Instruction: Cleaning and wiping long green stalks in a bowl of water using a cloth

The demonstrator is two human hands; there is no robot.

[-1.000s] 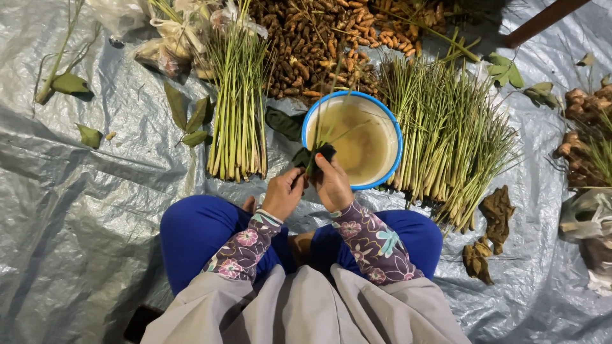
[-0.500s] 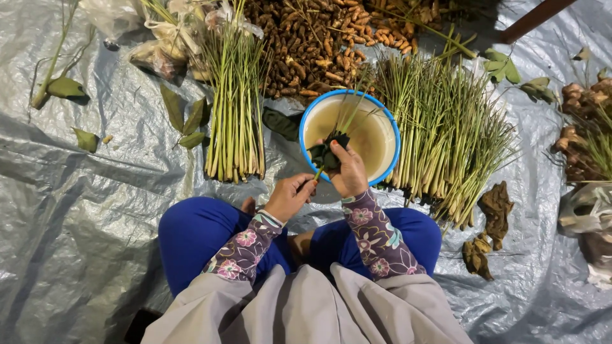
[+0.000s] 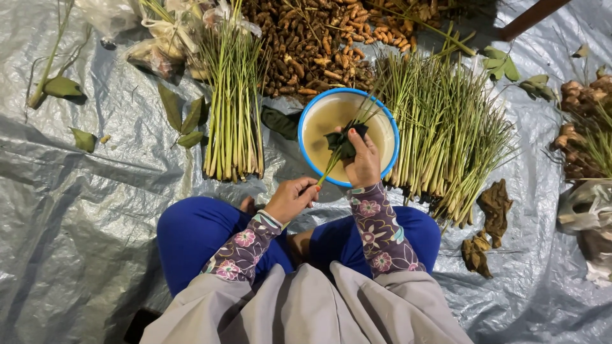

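My left hand (image 3: 292, 197) grips the lower end of a thin green stalk (image 3: 331, 167) that slants up over a blue-rimmed bowl (image 3: 305, 120) of cloudy yellowish water. My right hand (image 3: 363, 159) is over the bowl and presses a dark wet cloth (image 3: 344, 140) around the stalk. The stalk's leafy end reaches past the cloth toward the bowl's far rim. My legs in blue trousers are crossed just below the bowl.
A bundle of cleaned stalks (image 3: 233, 121) lies left of the bowl, a bigger pile (image 3: 446, 127) right of it. Brown roots (image 3: 319, 38) are heaped behind. Loose leaves (image 3: 185, 114), dry husks (image 3: 494, 204) and plastic bags (image 3: 586, 216) lie on the grey tarpaulin (image 3: 83, 216).
Both hands were together near my knees holding stalk and cloth. The right hand has moved up over the bowl with the cloth, sliding along the stalk, while the left stayed lower.
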